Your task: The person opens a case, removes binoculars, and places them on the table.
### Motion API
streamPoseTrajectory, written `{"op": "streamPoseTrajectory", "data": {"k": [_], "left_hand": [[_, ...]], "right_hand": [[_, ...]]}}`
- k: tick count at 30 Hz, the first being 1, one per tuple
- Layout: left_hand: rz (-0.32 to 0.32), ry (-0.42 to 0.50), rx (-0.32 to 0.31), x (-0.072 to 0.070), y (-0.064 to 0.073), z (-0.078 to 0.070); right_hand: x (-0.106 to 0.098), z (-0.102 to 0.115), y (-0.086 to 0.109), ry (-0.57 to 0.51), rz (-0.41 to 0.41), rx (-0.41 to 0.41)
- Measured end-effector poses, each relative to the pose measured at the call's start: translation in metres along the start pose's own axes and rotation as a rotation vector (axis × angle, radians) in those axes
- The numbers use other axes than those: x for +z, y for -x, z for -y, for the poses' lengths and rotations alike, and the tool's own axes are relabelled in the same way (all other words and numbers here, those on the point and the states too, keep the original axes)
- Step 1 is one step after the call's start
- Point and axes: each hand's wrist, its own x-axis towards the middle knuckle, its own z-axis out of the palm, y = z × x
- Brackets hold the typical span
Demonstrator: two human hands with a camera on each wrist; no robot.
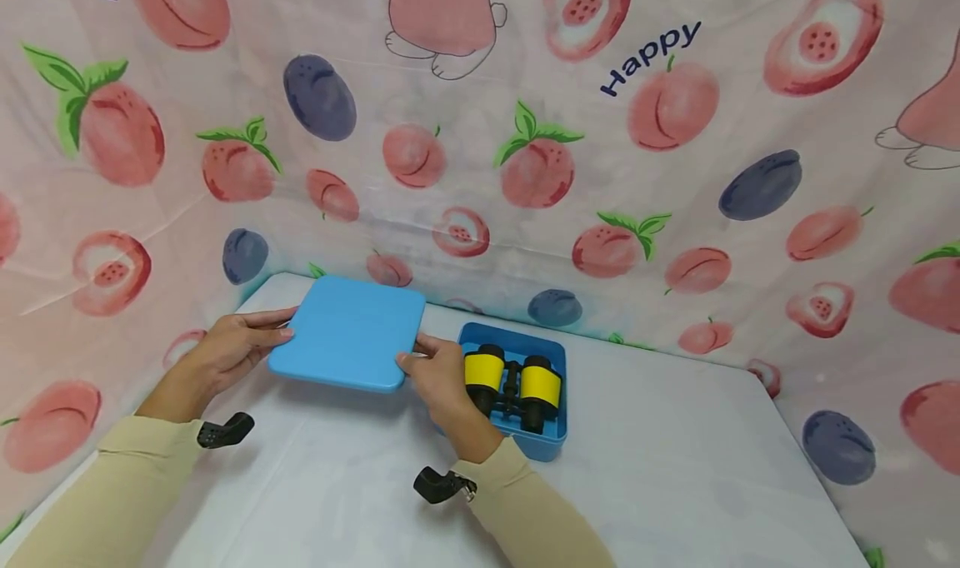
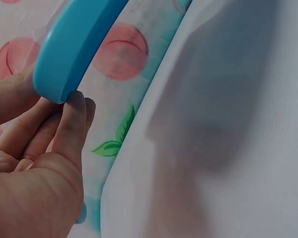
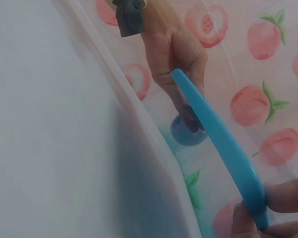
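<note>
A flat blue lid [image 1: 348,332] with rounded corners is held above the table between two hands. My left hand [image 1: 228,351] pinches its left edge, thumb on top and fingers beneath; the left wrist view shows the lid's edge [image 2: 64,54] in that grip. On the opposite side, my right hand [image 1: 442,381] pinches the right edge near the front corner. Just right of that hand stands a blue box [image 1: 551,445] without a cover. Yellow and black binoculars [image 1: 540,385] lie inside it, partly hidden by the right hand.
A white table [image 1: 675,468] carries the box. Behind it and along the left hangs a cloth [image 1: 480,102] printed with peaches and plums. Black wrist camera mounts [image 1: 225,430] stick out from both sleeves.
</note>
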Motion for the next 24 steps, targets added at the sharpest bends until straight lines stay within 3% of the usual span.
{"op": "streamPoseTrajectory", "data": {"k": [9, 24], "left_hand": [[-0.015, -0.045, 0.010, -0.011, 0.005, 0.004], [-0.034, -0.167, 0.024, -0.027, 0.006, 0.007]], "right_hand": [[0.016, -0.004, 0.002, 0.076, -0.051, 0.032], [0.033, -0.009, 0.003, 0.102, -0.097, 0.029]]}}
